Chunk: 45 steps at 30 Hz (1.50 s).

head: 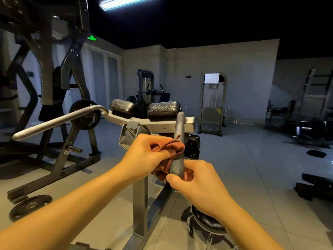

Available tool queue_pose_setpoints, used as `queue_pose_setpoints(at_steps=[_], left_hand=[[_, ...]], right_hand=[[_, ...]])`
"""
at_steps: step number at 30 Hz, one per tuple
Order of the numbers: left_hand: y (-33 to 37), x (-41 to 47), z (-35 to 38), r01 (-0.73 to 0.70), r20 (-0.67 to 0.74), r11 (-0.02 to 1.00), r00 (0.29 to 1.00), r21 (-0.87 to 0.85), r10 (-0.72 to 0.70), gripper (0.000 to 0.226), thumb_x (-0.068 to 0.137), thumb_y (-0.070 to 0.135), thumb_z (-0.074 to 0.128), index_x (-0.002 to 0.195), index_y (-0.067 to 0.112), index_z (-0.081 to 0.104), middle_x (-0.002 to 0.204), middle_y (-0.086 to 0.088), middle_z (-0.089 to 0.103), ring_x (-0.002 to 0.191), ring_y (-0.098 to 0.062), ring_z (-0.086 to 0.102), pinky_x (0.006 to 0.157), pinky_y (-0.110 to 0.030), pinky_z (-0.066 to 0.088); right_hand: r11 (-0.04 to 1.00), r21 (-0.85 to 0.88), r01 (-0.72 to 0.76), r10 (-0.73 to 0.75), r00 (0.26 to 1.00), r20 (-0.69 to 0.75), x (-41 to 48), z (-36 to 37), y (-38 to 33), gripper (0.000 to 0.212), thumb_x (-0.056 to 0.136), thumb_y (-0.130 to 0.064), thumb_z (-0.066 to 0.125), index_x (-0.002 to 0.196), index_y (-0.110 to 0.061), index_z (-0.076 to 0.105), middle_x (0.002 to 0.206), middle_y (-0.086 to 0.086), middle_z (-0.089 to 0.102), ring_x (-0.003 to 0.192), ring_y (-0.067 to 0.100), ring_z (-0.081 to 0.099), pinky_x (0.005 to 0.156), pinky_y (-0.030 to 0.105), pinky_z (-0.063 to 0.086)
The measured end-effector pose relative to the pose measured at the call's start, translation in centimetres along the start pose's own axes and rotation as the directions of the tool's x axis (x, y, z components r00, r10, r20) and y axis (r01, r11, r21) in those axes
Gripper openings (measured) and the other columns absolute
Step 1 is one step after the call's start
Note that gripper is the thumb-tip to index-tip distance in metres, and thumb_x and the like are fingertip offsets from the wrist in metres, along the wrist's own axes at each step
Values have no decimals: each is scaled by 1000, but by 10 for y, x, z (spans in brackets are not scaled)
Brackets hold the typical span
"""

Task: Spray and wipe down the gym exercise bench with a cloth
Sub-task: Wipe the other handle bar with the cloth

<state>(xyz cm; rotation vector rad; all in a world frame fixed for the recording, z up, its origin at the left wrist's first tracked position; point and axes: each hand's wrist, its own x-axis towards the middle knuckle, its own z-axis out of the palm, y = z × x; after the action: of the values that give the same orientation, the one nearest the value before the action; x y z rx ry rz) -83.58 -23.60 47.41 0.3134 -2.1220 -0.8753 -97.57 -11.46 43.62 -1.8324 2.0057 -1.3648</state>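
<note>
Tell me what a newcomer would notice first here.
Dead centre, both hands work an orange cloth around a grey handle: the left hand grips the cloth, the right hand holds the handle's lower end. Just behind sit two black pads, and a bright tube light glares at the top.

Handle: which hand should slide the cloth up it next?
Left, I'd say. The left hand grips the cloth wrapped round the handle, with bare bar above it. The right hand holds the handle's lower end, likely steadying it.
</note>
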Motion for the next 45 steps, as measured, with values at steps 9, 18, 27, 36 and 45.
queue_pose_setpoints(at_steps=[9,18,27,36,45], left_hand=[[-45,153,17,272,-250,952,940,143,-231,15,93,28,74,80,22,70,68,8,59,69,-9,55,61,-19,40],[-25,39,10,134,-119,991,983,-30,-137,24,95,21,72,118,28,74,95,10,77,90,0,72,70,-17,57],[-22,64,35,41,-283,970,959,241,30,28,96,43,67,87,18,75,82,0,69,81,-16,62,73,-35,50],[-48,139,34,134,-250,989,962,66,-114,18,98,31,66,106,19,77,98,-1,72,88,-8,64,76,-27,48],[-8,-22,16,-145,11,976,989,162,146,22,97,18,68,116,27,75,102,8,65,103,-15,65,90,-22,51]], right_hand=[[999,-36,-17,18,1000,25,1,-4,3,25,88,-45,70,73,-27,59,56,-11,51,54,3,50,54,17,39],[1000,-3,-9,9,1000,23,-3,-3,5,22,88,-41,70,76,-24,63,57,-9,53,54,4,50,52,18,40],[999,-50,-10,10,1000,-2,3,2,-3,30,85,-43,68,71,-19,58,55,-5,49,52,8,45,53,27,39],[999,-13,-37,37,999,-8,9,-3,1,25,84,-47,68,80,-22,66,66,2,60,58,8,54,59,33,53],[1000,21,-3,2,1000,17,-2,-1,11,26,86,-48,67,78,-24,63,68,-4,64,59,8,55,57,29,48]])
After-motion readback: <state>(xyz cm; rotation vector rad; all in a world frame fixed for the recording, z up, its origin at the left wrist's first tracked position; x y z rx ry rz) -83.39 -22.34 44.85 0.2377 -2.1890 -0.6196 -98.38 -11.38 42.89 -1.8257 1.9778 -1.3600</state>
